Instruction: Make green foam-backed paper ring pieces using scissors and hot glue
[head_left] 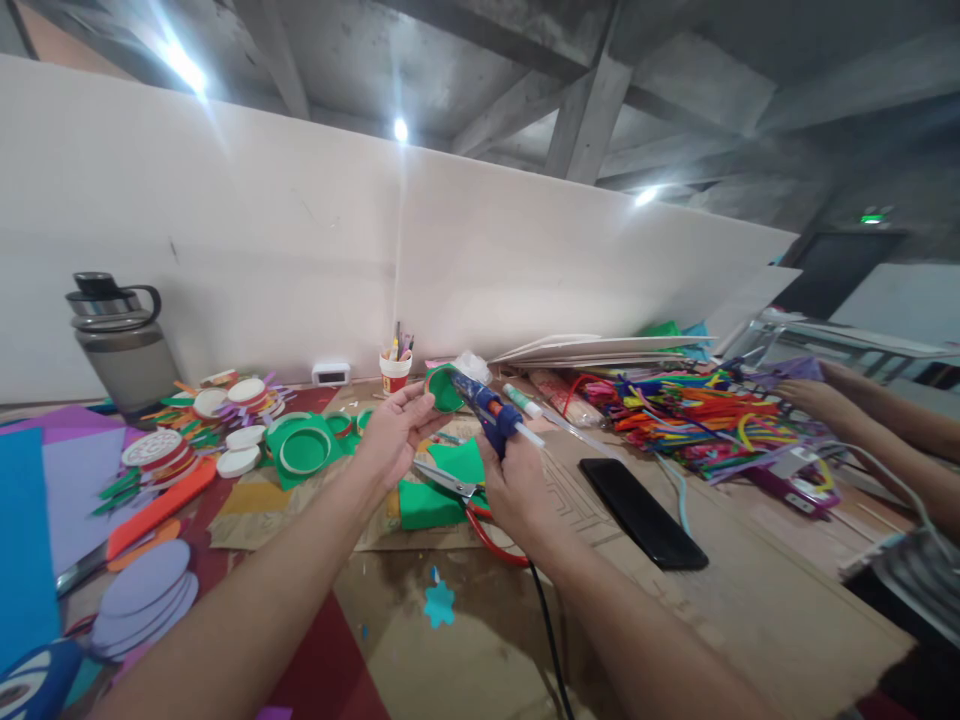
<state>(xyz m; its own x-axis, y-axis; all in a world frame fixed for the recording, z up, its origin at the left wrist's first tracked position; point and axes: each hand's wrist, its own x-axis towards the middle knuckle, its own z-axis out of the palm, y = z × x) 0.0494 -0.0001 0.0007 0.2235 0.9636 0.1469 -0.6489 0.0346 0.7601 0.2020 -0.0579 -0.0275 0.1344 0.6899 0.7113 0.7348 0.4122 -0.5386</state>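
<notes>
Near partly hidden scissors (448,480), left fingers (415,406) hold a round green piece (445,393), right fingers (493,468) a glue gun (493,420).

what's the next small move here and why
Probably squeeze the glue gun gently while keeping the green round piece steady: the right hand grips the gun with its front end right at the piece, the left hand holds that piece up, and a white glue stick shows at the gun's back.
</notes>
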